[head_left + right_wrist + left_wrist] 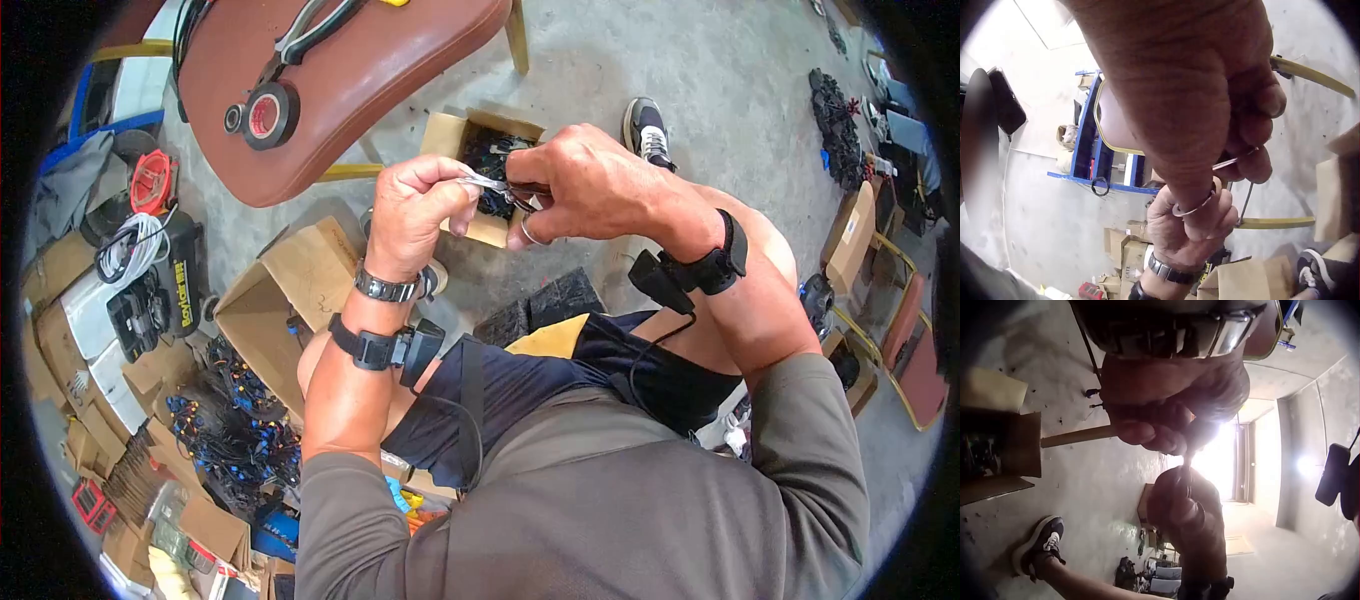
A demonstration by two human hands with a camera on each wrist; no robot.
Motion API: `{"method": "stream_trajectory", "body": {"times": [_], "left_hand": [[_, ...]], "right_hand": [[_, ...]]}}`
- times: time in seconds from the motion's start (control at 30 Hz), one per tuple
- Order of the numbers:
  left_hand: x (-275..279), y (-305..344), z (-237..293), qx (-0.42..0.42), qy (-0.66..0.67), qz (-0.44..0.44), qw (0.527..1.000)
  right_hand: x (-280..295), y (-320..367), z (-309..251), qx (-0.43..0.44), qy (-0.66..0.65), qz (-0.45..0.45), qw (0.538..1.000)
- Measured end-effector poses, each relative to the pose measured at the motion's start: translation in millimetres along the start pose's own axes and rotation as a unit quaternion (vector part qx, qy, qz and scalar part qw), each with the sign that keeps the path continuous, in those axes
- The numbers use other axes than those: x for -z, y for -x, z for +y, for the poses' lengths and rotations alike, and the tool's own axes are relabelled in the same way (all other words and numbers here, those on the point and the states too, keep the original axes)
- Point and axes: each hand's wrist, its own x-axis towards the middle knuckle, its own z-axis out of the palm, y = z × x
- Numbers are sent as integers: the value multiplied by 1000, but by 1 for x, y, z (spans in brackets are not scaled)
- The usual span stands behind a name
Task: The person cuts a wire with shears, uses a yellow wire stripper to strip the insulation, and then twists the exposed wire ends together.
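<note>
My right hand grips a small pair of scissors, the thumb through one metal loop and the fingers at the other. The tips point left toward my left hand. Between its thumb and index finger, my left hand pinches a thin pale piece, right at the scissor blades. What kind of thing it is I cannot tell. Both hands are held above an open cardboard box with dark cables inside.
A brown chair seat at the upper left bears pliers and a roll of black tape. On the left stand a larger open carton, a heap of black wires with blue parts and a coiled white cable.
</note>
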Motion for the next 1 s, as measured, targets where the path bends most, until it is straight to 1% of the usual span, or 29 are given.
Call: {"method": "stream_trajectory", "body": {"times": [0.37, 0.57, 0.67, 0.77, 0.87, 0.97, 1.0], "left_hand": [[1, 1, 6, 1, -9, 4, 1000], [0, 0, 4, -14, -24, 16, 999], [-2, -1, 5, -8, -41, 14, 999], [-2, -2, 4, -4, -35, 9, 999], [-4, -2, 5, 1, -31, 20, 999], [-4, -3, 3, 6, -31, 28, 999], [-3, -3, 2, 4, -26, 30, 999]], "right_hand": [[0, 1, 1, 14, -2, 8, 1000], [-4, 1, 6, 16, 7, 31, 999], [-1, 1, 5, 3, 16, 16, 1000], [8, 3, 2, -37, 36, 15, 999], [12, 4, 4, -50, 46, 53, 996], [15, 0, 1, -89, 49, 22, 995], [15, -1, 0, -88, 50, 18, 995]]}}
